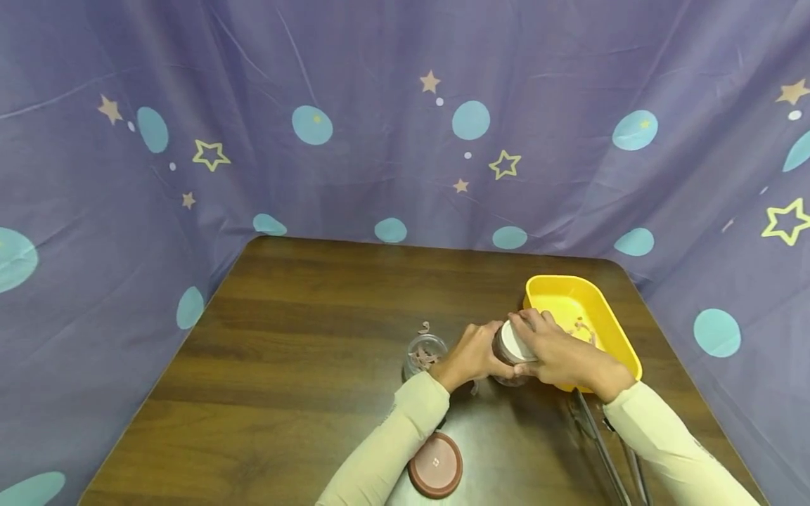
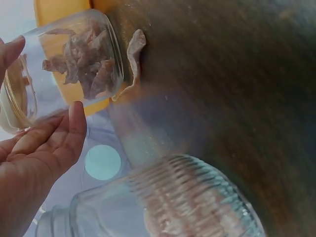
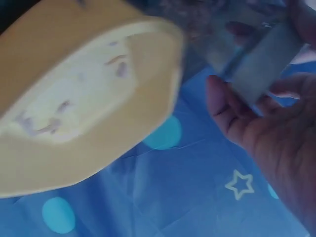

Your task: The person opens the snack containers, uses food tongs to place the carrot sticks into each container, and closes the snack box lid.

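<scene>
A glass jar with a white lid stands on the table, left of the yellow tray; pinkish-brown strips fill part of it. My left hand holds the jar's side between thumb and fingers. Over the top, my right hand grips the lid, its fingers and thumb around the edge. To the left is a second, open glass jar, ribbed near its base, with similar strips inside. One loose strip lies on the table beside the held jar.
The yellow tray holds a few strips. Metal tongs lie in front of it, partly under the right sleeve. A reddish-brown round lid rests near the left forearm. Another strip lies behind the open jar.
</scene>
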Demonstrator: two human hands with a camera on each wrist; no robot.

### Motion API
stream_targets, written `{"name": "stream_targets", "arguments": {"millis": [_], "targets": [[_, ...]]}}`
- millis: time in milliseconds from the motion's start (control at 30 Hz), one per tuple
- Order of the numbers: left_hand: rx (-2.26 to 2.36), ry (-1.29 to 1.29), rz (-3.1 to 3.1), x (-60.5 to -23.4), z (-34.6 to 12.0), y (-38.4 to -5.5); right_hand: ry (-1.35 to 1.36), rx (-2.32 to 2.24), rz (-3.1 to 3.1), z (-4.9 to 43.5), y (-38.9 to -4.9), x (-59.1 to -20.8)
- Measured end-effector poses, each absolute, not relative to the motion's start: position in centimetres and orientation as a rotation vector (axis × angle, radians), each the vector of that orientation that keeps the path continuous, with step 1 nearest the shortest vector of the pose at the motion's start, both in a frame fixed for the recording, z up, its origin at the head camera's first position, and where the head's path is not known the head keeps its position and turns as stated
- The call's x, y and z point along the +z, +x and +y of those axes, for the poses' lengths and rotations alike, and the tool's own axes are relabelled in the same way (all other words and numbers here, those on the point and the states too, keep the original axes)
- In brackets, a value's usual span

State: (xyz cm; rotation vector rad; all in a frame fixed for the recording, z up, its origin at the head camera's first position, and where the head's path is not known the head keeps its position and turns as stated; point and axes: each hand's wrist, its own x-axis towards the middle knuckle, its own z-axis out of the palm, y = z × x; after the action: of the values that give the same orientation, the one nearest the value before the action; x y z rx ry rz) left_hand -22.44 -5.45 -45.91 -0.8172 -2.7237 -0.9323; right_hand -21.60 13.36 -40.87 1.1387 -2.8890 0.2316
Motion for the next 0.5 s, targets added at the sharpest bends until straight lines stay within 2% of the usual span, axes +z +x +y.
{"name": "stream_targets", "arguments": {"millis": [267,500], "targets": [[-0.965,-0.830,-2.749,-45.8,-5.5,-22.5,1.086,0.235,-2.918,14.0,-21.3,-42.2],[-0.865,-0.824,-2.839,-44.8,-5.5,-21.8,1.059,0.238,-2.962,14.2,-21.2,-41.7]]}}
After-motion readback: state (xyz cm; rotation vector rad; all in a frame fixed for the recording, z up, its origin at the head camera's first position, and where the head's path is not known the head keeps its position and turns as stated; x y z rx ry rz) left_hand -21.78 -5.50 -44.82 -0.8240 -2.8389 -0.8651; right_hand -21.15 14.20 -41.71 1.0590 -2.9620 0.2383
